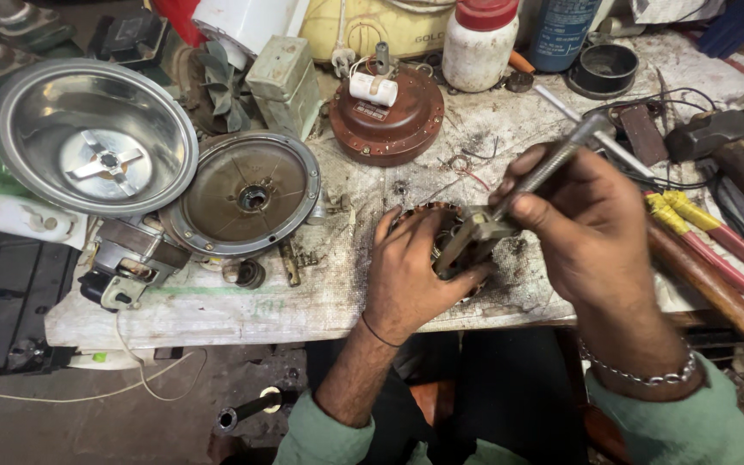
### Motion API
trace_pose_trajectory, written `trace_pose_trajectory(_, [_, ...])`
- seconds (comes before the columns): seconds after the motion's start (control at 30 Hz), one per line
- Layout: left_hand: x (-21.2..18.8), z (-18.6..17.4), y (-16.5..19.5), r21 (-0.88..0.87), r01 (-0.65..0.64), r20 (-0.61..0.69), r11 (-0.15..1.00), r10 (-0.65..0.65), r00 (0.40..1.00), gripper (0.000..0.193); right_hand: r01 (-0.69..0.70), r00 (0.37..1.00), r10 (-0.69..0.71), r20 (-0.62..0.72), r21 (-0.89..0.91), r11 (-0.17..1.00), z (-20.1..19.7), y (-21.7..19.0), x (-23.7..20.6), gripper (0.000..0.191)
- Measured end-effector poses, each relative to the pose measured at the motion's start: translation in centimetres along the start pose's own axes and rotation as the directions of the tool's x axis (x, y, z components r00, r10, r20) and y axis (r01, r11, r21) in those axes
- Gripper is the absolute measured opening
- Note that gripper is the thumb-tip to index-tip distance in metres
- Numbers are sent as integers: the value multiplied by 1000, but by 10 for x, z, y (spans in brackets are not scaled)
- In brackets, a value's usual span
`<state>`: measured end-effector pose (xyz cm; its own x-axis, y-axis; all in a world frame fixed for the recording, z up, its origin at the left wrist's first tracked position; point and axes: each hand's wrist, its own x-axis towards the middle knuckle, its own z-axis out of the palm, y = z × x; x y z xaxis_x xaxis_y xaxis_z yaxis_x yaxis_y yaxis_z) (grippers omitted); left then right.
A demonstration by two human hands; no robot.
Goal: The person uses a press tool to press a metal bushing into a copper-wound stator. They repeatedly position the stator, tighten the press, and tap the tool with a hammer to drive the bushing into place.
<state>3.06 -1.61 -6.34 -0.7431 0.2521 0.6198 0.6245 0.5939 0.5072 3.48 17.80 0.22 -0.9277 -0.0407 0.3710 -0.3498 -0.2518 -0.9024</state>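
At the edge of the grimy workbench, the left hand clamps down on the round copper-wound motor core, steadying it, while the right hand grips a long metal adjustable wrench, jaws on the core.

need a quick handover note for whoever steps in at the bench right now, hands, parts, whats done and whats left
Left hand: wrapped over the motor core with copper windings on the dirty cloth-covered bench, pinning it down.
Right hand: grips a metal puller-type tool, its threaded shaft slanting up to the right and its foot set on the core.
Nearby: round motor end cover and steel blade bowl to the left, brown round housing behind, red-and-yellow-handled pliers to the right.
Done: the motor appears to be opened, covers off.
Left: the core is still under the tool; loose parts lie unassembled.
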Motion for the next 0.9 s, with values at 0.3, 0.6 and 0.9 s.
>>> trace_pose_trajectory(0.3, [-3,3,-6,-30,-45,-16,999,45,999,79,120,974,-154,-166,-196,973,-8,-46,-5,15])
trace_pose_trajectory(0.6, [0,-4,-2,-46,-54,-45,998,52,998,56,46,963,-248,-104,-845,533,-55,-44,14,32])
trace_pose_trajectory(0.9, [-1,3,-7,-119,65,-31,991,-69,997,55,-118,984,-107,-140,-975,188,-104,-7,44,20])
